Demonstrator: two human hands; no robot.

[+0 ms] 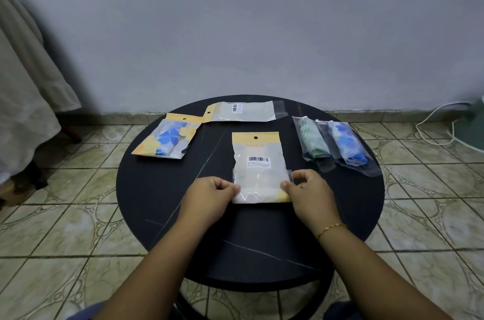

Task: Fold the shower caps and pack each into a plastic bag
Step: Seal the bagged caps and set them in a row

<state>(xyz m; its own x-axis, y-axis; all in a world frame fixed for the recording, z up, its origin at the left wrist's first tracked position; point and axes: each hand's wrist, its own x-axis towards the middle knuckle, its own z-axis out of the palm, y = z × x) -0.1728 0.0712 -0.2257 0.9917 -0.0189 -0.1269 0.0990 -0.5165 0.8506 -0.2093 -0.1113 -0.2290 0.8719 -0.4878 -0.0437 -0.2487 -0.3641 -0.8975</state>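
Observation:
A plastic bag (258, 162) with a yellow header and a barcode label lies in the middle of the round black table (162, 201), pale contents inside. My left hand (213, 192) pinches the bag's near left edge and my right hand (307, 187) pinches its near right edge, where the clear flap is folded over. A second bag (166, 140) at the left holds a blue-flowered shower cap. A third bag (242, 111) lies at the back. At the right, a green rolled cap (313, 142) and a blue rolled cap (345, 144) lie in clear sleeves.
The table stands on a tiled floor before a grey wall. A pale cloth-draped piece of furniture (26, 89) is at the left. A white cable (432, 123) runs along the floor at the right beside a green object (474, 123).

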